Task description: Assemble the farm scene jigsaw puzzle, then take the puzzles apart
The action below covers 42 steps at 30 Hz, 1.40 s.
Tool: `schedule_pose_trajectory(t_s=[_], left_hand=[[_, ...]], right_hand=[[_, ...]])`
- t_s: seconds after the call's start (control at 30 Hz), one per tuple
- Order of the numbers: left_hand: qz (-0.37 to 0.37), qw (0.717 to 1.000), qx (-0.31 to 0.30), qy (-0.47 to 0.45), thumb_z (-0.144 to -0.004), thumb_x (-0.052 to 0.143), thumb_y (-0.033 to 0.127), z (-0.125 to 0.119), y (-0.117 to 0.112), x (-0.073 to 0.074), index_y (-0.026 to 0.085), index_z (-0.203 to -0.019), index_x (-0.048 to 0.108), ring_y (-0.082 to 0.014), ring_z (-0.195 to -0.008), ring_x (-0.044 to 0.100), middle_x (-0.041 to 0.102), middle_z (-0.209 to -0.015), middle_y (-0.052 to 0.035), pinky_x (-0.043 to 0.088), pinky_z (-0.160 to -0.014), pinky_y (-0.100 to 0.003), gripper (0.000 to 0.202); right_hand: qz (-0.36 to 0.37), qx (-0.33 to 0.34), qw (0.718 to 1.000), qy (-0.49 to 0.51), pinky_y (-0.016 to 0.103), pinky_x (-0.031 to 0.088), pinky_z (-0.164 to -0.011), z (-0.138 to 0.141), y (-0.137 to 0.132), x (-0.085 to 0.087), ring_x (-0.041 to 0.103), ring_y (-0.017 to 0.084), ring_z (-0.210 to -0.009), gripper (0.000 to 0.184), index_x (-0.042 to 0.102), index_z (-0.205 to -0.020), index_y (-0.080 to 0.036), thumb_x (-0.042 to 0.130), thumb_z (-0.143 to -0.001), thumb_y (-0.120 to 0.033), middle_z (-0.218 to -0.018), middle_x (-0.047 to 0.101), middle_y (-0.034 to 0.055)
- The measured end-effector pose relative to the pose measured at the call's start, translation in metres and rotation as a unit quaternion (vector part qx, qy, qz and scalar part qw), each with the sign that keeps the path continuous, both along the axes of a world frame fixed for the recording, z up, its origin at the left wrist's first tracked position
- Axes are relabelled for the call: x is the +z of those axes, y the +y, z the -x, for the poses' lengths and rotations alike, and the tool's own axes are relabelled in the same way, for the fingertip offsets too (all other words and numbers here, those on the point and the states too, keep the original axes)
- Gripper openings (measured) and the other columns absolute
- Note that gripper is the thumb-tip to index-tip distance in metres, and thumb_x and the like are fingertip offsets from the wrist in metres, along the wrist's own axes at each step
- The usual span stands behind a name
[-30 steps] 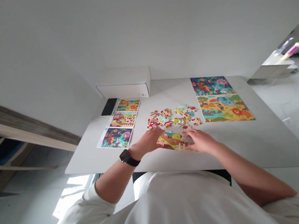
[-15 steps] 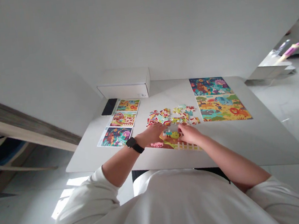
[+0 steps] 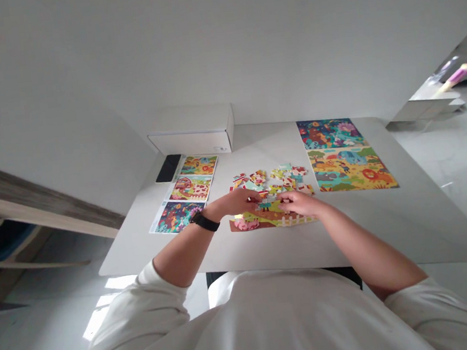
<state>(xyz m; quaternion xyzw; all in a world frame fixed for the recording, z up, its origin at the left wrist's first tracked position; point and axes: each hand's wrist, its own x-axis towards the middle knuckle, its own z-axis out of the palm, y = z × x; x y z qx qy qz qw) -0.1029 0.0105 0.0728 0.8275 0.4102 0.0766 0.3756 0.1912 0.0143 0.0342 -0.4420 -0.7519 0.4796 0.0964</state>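
A partly joined farm jigsaw puzzle (image 3: 271,220), with a pink pig and a white fence along its near edge, lies in front of me. My left hand (image 3: 239,201), a black watch on its wrist, is over the puzzle's upper left, its fingertips pinched on a small puzzle piece (image 3: 264,194). From the other side, my right hand (image 3: 300,203) reaches over the puzzle's upper right. Its fingers are curled together; what they hold, if anything, is hidden. Just beyond both hands are several loose puzzle pieces (image 3: 258,177), some lying over one another.
Two finished puzzles (image 3: 349,168) lie at the right of the white table (image 3: 418,220). To the left are a sheet with three small pictures (image 3: 191,188) and a black phone (image 3: 168,168). A white box (image 3: 193,140) stands behind them against the wall.
My left hand has lifted off the puzzle, uncovering its left part with the pig. The fingers have drawn into a pinch. My right hand has shifted slightly and stays at the puzzle.
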Motion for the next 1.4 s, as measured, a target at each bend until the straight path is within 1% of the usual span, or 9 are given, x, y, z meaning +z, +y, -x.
schedule_pose_trajectory(t_s=[0.13, 0.33, 0.47, 0.6, 0.7, 0.93, 1.17, 1.27, 1.4], left_hand=[[-0.026, 0.999, 0.016, 0.012, -0.093, 0.061, 0.021, -0.003, 0.017, -0.001, 0.022, -0.108, 0.08, -0.0167, -0.092, 0.073, 0.082, -0.1, -0.0004, 0.053, -0.085, -0.023, 0.025], [-0.165, 0.979, 0.062, 0.101, -0.094, 0.054, 0.016, -0.017, 0.05, -0.001, 0.025, -0.116, 0.082, -0.0216, -0.108, 0.074, 0.081, -0.116, -0.005, 0.054, -0.093, -0.026, 0.036], [-0.162, 0.98, 0.076, 0.091, -0.095, 0.056, 0.021, -0.015, 0.066, -0.004, 0.026, -0.113, 0.083, -0.023, -0.105, 0.073, 0.081, -0.113, -0.0059, 0.054, -0.091, -0.027, 0.033], [-0.139, 0.982, 0.124, 0.028, -0.095, 0.057, 0.023, -0.007, 0.077, -0.009, 0.022, -0.115, 0.083, -0.0231, -0.104, 0.073, 0.081, -0.114, -0.0071, 0.054, -0.093, -0.029, 0.034], [-0.116, 0.979, 0.166, -0.019, -0.094, 0.057, 0.023, -0.007, 0.086, -0.013, 0.02, -0.115, 0.083, -0.0213, -0.098, 0.073, 0.082, -0.11, -0.0065, 0.055, -0.09, -0.028, 0.033], [-0.088, 0.972, 0.193, -0.105, -0.093, 0.059, 0.018, -0.033, 0.112, -0.012, 0.018, -0.116, 0.082, -0.0195, -0.091, 0.075, 0.082, -0.101, -0.0067, 0.056, -0.084, -0.027, 0.032], [-0.092, 0.945, 0.26, -0.176, -0.092, 0.062, 0.016, -0.078, 0.133, -0.013, 0.015, -0.114, 0.081, -0.02, -0.095, 0.076, 0.083, -0.105, -0.0086, 0.057, -0.089, -0.029, 0.028], [-0.058, 0.95, 0.264, -0.159, -0.093, 0.064, 0.016, -0.09, 0.135, -0.02, 0.016, -0.113, 0.082, -0.0213, -0.094, 0.076, 0.083, -0.104, -0.0096, 0.059, -0.089, -0.031, 0.027], [-0.115, 0.956, 0.258, -0.078, -0.089, 0.066, 0.011, -0.095, 0.13, -0.025, 0.018, -0.101, 0.084, -0.0249, -0.104, 0.076, 0.083, -0.105, -0.0108, 0.057, -0.099, -0.035, 0.023]], right_hand=[[-0.008, -0.038, 0.999, 0.0, 0.027, 0.043, -0.068, -0.001, 0.014, -0.003, 0.057, 0.016, -0.071, 0.027, 0.074, -0.114, -0.022, 0.067, -0.097, -0.041, -0.079, 0.063, -0.0024], [-0.091, -0.086, 0.992, -0.011, 0.028, 0.04, -0.066, -0.001, 0.05, -0.005, 0.057, 0.018, -0.068, 0.016, 0.072, -0.095, -0.022, 0.065, -0.096, -0.036, -0.072, 0.062, -0.0024], [-0.082, -0.118, 0.989, 0.023, 0.029, 0.046, -0.072, -0.001, 0.065, -0.015, 0.062, 0.02, -0.075, 0.015, 0.069, -0.093, -0.023, 0.066, -0.094, -0.037, -0.077, 0.067, -0.001], [-0.039, -0.144, 0.983, 0.106, 0.034, 0.053, -0.087, -0.001, 0.073, -0.026, 0.07, 0.024, -0.094, 0.021, 0.069, -0.105, -0.024, 0.064, -0.095, -0.041, -0.101, 0.076, 0.0031], [-0.052, -0.177, 0.978, 0.095, 0.039, 0.054, -0.096, -0.001, 0.079, -0.03, 0.072, 0.026, -0.102, 0.024, 0.07, -0.111, -0.023, 0.066, -0.094, -0.04, -0.11, 0.078, 0.0063], [-0.1, -0.187, 0.973, 0.091, 0.038, 0.059, -0.086, -0.01, 0.079, -0.023, 0.075, 0.027, -0.092, 0.036, 0.071, -0.122, -0.024, 0.076, -0.089, -0.038, -0.099, 0.08, 0.0058], [-0.083, -0.151, 0.978, 0.12, 0.038, 0.062, -0.089, -0.025, 0.065, -0.012, 0.077, 0.025, -0.096, 0.038, 0.07, -0.119, -0.026, 0.081, -0.084, -0.034, -0.107, 0.079, 0.004], [-0.066, -0.149, 0.979, 0.12, 0.036, 0.061, -0.086, -0.029, 0.059, -0.011, 0.077, 0.024, -0.094, 0.04, 0.069, -0.121, -0.026, 0.08, -0.084, -0.034, -0.102, 0.079, 0.0017], [-0.066, -0.147, 0.979, 0.126, 0.036, 0.061, -0.085, -0.03, 0.055, -0.01, 0.077, 0.024, -0.092, 0.037, 0.068, -0.119, -0.026, 0.079, -0.084, -0.034, -0.097, 0.078, 0.0005]])
